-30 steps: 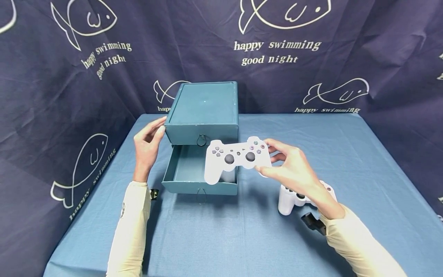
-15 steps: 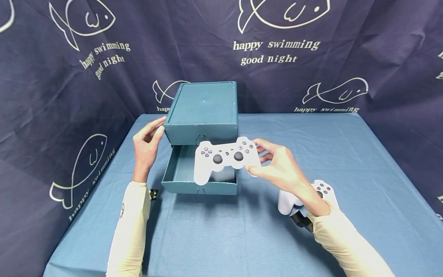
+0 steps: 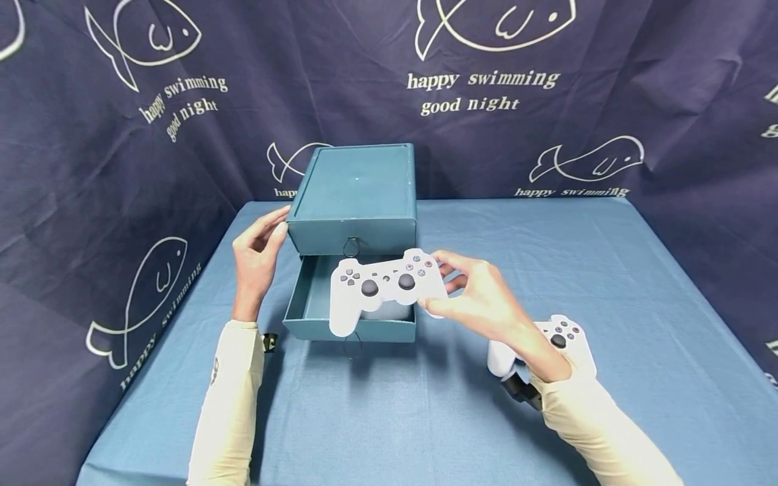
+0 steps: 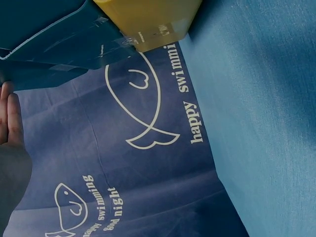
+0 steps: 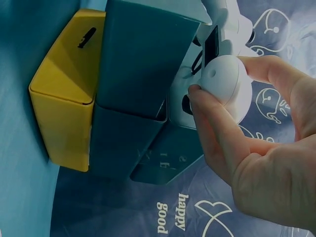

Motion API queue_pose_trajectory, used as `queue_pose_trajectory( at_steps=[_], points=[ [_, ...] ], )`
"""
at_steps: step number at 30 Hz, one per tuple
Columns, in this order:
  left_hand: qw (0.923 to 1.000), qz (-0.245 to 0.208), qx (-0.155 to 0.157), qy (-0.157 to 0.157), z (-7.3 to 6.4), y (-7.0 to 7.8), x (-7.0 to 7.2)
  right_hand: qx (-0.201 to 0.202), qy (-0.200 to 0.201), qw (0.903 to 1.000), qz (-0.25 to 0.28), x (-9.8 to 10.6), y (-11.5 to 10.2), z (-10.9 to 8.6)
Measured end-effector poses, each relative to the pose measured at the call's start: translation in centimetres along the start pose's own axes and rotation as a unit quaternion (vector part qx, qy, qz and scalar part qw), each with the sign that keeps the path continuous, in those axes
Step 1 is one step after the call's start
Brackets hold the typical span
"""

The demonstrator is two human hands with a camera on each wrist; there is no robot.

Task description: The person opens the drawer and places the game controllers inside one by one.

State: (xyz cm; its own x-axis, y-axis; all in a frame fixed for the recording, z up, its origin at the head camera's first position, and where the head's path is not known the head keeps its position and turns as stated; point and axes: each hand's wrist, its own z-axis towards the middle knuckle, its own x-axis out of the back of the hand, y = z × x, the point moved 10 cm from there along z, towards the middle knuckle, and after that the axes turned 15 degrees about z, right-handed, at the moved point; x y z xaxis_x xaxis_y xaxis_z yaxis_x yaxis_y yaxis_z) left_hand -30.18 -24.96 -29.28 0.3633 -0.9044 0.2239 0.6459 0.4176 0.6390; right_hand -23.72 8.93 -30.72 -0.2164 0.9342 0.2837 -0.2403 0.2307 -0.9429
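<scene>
White game controller (image 3: 387, 287) gripped in the right hand (image 3: 477, 297), the thumb on its face and the fingers behind it; the hand pinches only the handle on the side with the symbol buttons. The controller's body extends leftward from the fingertips, tilted with its face toward the viewer. From the head view it overlaps the pulled-out drawer (image 3: 381, 331) of a teal cabinet (image 3: 358, 179); whether the two touch cannot be told. A white object (image 3: 389, 311), largely hidden, lies inside the drawer behind the controller. The left hand (image 3: 260, 248), fingers extended and grasping nothing, rests its fingertips against the cabinet's left side near the front corner, well apart from the controller. A second white controller (image 3: 579, 351) lies on the blue surface (image 3: 437, 418), partly covered by the right forearm. The right wrist view also shows a yellow compartment (image 5: 64, 128) beneath the teal drawer.
</scene>
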Motion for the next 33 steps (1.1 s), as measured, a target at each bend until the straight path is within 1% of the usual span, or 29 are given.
queue_pose_trajectory(
  at_steps=[6, 13, 21, 33],
  points=[
    [1.0, -0.001, 0.002, 0.002, 0.0, 0.0, 0.0, -0.017, 0.004, 0.9998, -0.009, -0.2, 0.3, 0.3],
    [1.0, 0.006, 0.004, 0.002, -0.1, 0.0, 0.0, -0.033, -0.008, 0.9994, -0.002, -0.8, 0.4, 0.9],
    [1.0, 0.004, 0.006, 0.002, -0.1, 0.0, 0.0, -0.024, -0.011, 0.9997, -0.001, -1.4, -0.2, 1.5],
    [1.0, 0.002, 0.005, 0.002, -0.1, 0.1, 0.0, -0.027, -0.013, 0.9995, 0.005, -2.1, -0.5, 2.2]
  ],
)
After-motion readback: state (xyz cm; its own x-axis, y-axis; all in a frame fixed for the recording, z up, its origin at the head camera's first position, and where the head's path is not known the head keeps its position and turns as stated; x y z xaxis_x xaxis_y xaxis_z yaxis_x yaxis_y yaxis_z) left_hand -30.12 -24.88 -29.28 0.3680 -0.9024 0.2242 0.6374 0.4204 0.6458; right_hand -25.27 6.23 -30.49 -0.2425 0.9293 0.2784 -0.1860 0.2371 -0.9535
